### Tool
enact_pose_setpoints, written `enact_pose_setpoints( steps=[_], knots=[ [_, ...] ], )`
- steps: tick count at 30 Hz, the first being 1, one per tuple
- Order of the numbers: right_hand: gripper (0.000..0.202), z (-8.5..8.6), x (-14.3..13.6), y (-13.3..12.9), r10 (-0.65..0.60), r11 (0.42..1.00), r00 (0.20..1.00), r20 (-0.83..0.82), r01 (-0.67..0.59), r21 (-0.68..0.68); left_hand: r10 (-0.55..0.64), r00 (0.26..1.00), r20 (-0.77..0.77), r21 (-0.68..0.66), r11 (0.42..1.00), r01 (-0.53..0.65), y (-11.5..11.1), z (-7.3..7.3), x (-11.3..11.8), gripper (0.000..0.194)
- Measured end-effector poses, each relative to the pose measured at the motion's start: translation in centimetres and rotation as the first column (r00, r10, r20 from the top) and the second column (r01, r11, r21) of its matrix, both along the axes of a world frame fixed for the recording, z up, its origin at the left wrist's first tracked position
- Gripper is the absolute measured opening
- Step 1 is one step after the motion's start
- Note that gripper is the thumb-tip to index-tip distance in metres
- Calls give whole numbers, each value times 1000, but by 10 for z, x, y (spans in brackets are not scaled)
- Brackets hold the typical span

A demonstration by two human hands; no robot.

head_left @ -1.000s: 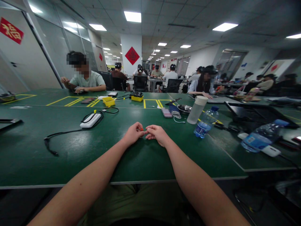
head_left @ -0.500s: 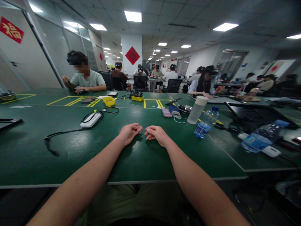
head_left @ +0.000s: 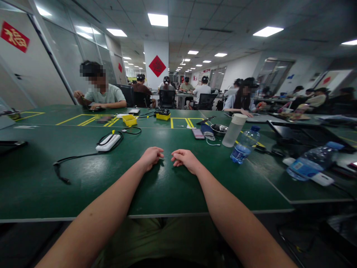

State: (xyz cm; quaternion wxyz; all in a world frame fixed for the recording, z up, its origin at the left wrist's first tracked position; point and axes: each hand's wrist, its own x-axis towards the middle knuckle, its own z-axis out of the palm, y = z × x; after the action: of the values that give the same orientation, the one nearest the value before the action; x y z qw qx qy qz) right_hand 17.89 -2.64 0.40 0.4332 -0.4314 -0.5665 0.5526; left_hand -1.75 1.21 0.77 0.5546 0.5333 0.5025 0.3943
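My left hand (head_left: 152,158) rests on the green table (head_left: 164,193) in the middle, palm turned inward and fingers loosely bent. Nothing shows in it. Facing it across a small gap is my right hand (head_left: 185,160), its fingers half curled and slightly apart, also with nothing visible in them. Left of my hands lies a white power bank (head_left: 108,143) with a black cable (head_left: 80,158) beside it. To the right stand a frosted tumbler (head_left: 233,131) and a clear water bottle (head_left: 245,145) with a blue cap.
Farther back are yellow trays (head_left: 129,120), a metal bowl (head_left: 219,129) and a dark blue pouch (head_left: 207,131). Another bottle (head_left: 314,162) and a black laptop-like panel (head_left: 309,136) lie at right. A co-worker (head_left: 102,93) sits across at left, another person (head_left: 245,98) at right.
My left hand has shifted a little to the left, widening the gap between the hands. My right hand has hardly moved. A light-coloured object now shows at the far left edge.
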Motion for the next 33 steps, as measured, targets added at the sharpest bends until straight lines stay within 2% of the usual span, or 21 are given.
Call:
enact_pose_setpoints(
  steps=[2, 4, 7, 10, 13, 21, 24, 29, 33],
  knots=[
    [17, 0, 0, 0, 4, 1000, 1000, 5, -4, 8, 19, 970, -241, 122, 992, 11, 1, 1, -1, 25],
    [17, 0, 0, 0, 7, 1000, 1000, 9, -8, 13, 90, 879, -468, 285, 957, 53, 2, 2, -1, 20],
    [17, 0, 0, 0, 13, 1000, 1000, 15, -14, 18, 129, 754, -645, 416, 886, 204, 3, 1, -2, 15],
    [17, 0, 0, 0, 21, 1000, 1000, 23, -21, 20, 68, 706, -705, 415, 847, 332, 5, -2, -4, 22],
    [16, 1, -1, -1, 26, 999, 999, 28, -27, 21, 61, 662, -747, 414, 822, 391, 6, -5, -9, 33],
    [15, 4, -2, -3, 26, 999, 998, 55, -27, 24, 209, 454, -866, 434, 765, 477, 10, -6, -16, 38],
    [15, 4, -3, -3, 26, 999, 998, 63, -27, 25, 248, 433, -866, 455, 750, 479, 11, -8, -14, 38],
    [15, 1, -2, -2, 35, 999, 997, 65, -37, 38, 297, 424, -855, 488, 736, 469, 11, -8, -12, 23],
    [16, 0, -1, -1, 29, 999, 997, 69, -32, 44, 261, 382, -887, 437, 744, 506, 12, -1, -29, 18]
  ],
)
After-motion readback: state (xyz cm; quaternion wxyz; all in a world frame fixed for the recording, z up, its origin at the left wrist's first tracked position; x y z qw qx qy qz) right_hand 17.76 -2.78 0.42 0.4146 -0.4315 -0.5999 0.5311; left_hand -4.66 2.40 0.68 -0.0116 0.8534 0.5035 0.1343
